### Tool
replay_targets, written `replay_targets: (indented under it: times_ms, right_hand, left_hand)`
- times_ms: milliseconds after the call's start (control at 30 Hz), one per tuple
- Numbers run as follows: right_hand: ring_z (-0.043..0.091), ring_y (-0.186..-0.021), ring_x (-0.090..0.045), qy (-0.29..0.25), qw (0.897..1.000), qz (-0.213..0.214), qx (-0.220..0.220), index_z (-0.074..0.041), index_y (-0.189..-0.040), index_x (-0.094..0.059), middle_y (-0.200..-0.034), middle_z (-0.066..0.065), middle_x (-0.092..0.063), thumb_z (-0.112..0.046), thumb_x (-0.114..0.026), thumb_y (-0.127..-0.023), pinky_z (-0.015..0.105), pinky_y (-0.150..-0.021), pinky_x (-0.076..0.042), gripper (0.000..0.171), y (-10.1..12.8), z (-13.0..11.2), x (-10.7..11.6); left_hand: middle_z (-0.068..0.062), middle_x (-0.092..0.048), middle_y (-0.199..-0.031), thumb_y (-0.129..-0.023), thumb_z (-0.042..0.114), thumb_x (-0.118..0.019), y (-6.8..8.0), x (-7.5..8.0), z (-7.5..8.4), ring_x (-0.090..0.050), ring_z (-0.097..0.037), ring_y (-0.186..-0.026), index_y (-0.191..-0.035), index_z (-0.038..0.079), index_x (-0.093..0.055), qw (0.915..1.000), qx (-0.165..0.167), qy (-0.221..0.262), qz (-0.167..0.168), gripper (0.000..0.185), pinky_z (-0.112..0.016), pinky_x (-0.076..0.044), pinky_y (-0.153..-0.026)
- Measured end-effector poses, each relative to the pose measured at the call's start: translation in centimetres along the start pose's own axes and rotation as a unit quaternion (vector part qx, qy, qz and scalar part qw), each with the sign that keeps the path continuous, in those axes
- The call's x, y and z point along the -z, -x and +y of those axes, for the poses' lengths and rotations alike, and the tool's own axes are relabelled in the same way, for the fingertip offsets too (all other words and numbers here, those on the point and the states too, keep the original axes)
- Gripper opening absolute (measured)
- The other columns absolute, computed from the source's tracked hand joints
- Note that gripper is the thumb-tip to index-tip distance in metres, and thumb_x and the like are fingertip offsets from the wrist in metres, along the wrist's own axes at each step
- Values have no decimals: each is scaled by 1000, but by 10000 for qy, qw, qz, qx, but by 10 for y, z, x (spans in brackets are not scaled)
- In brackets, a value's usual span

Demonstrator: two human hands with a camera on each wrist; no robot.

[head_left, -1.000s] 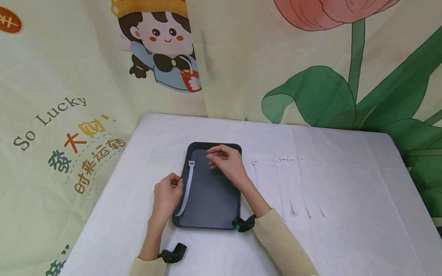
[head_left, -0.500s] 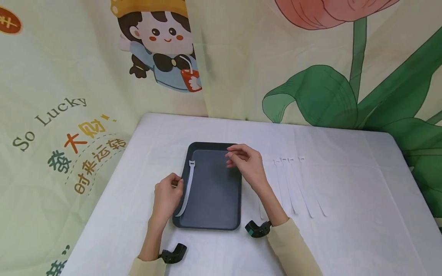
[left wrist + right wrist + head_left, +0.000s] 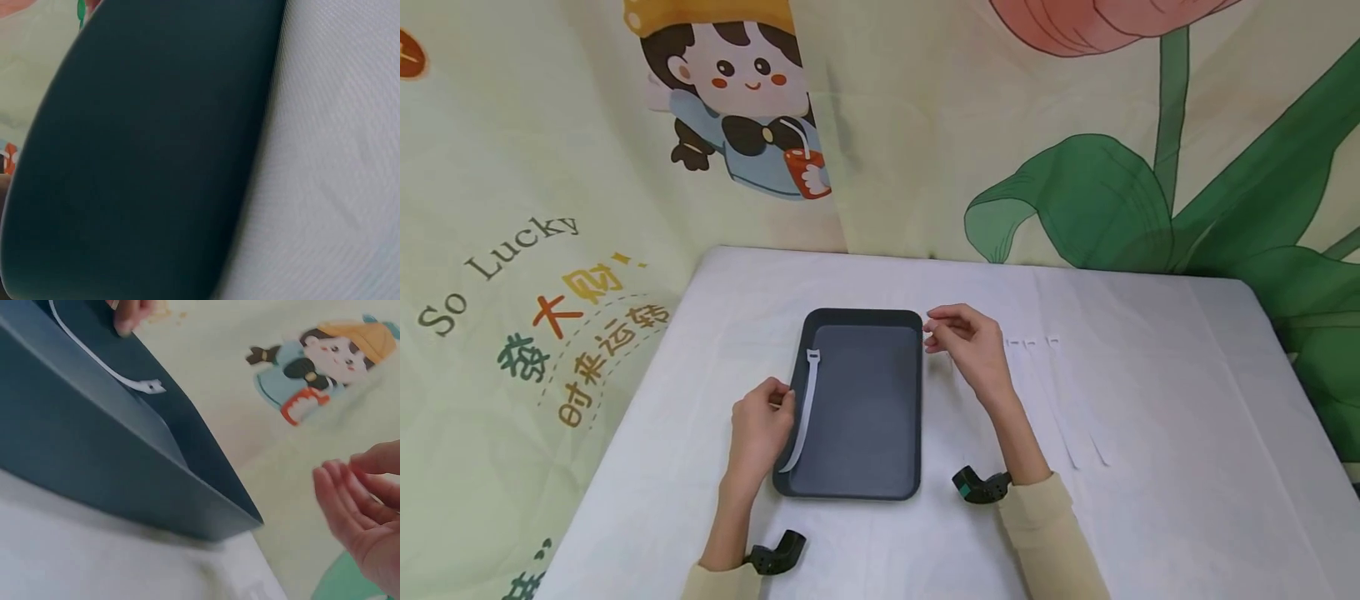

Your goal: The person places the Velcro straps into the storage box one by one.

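In the head view a dark grey rectangular tray (image 3: 865, 408) lies on the white-covered table. One white cable tie (image 3: 809, 398) runs along the tray's left side, its head toward the back. My left hand (image 3: 763, 433) grips the tray's left rim, with the thumb (image 3: 127, 317) over the edge in the right wrist view. Just beyond the right rim hovers my right hand (image 3: 973, 350), fingers loosely bent and holding nothing. The left wrist view is mostly filled by the tray's outer wall (image 3: 137, 150).
To the right of the tray lie several more white cable ties (image 3: 1063, 429), side by side and partly behind the right hand and forearm. A printed cloth backdrop (image 3: 895, 150) hangs behind the table (image 3: 1180, 400).
My right hand has moved right, from above the tray to past its right rim, near the loose cable ties. The left hand stays at the left rim.
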State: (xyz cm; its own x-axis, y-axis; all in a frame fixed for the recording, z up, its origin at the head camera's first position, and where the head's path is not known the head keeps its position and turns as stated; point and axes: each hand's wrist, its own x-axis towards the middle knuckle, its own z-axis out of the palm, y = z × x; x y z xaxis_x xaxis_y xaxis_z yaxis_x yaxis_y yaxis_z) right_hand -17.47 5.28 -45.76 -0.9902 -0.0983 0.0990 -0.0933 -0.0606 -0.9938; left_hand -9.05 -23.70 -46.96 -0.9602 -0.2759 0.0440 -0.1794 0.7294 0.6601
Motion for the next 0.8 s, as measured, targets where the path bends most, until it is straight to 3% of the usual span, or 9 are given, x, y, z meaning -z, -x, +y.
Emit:
replay_targets:
  times_ms: [133,467,800]
  right_hand:
    - [40,-89,-72,243,9993,216,-197,2,-112,-71,-106,28,-72,-5,-65,-98,38,-78,-62,17,-4,2,11]
    - [35,-94,-73,1059,9908,591,-603,5,-118,-70,-112,23,-73,-5,-64,-99,47,-89,-59,23,-10,17,27]
    - [26,-103,-65,1580,9809,685,-905,-4,-113,-75,-116,16,-74,-1,-61,-97,29,-85,-49,21,-15,27,31]
  left_hand:
    - [-20,-75,-87,-96,3,-62,1,1,-2,-72,-29,-74,-95,-4,-71,10000,47,5,13,12,-31,-52,-63]
    - [-19,-75,-87,-96,3,-62,-1,-2,-2,-71,-27,-73,-96,-4,-71,10000,-9,56,-65,12,-31,-51,-63]
    - [-20,-74,-87,-96,3,-62,-3,-5,-1,-70,-28,-73,-96,-4,-71,10000,16,39,-42,12,-30,-50,-63]
